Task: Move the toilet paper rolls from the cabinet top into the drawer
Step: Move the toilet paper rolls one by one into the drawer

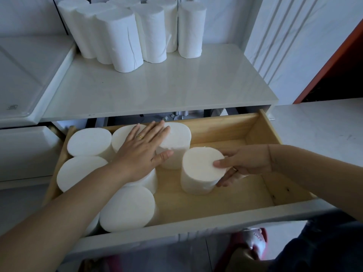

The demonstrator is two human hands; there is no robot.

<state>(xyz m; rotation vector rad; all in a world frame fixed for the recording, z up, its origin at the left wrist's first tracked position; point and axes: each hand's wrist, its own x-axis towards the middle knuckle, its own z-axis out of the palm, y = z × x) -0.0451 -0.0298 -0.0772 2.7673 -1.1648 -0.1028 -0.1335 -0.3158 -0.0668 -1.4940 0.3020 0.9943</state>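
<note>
Several white toilet paper rolls [125, 36] stand upright in a cluster at the back left of the white cabinet top [167, 89]. Below it the wooden drawer [261, 134] is pulled out, with several rolls [89, 142] standing on end in its left half. My left hand [141, 152] lies flat with fingers spread on top of the rolls at the drawer's back middle. My right hand [241, 163] grips one roll [200, 169] by its side, thumb on its top, upright on the drawer floor near the middle.
The right half of the drawer floor [245, 191] is bare wood. A white tray-like surface [25, 75] adjoins the cabinet top on the left, and a white panel [294, 46] rises on the right. A foot in a pink slipper [253, 242] shows under the drawer front.
</note>
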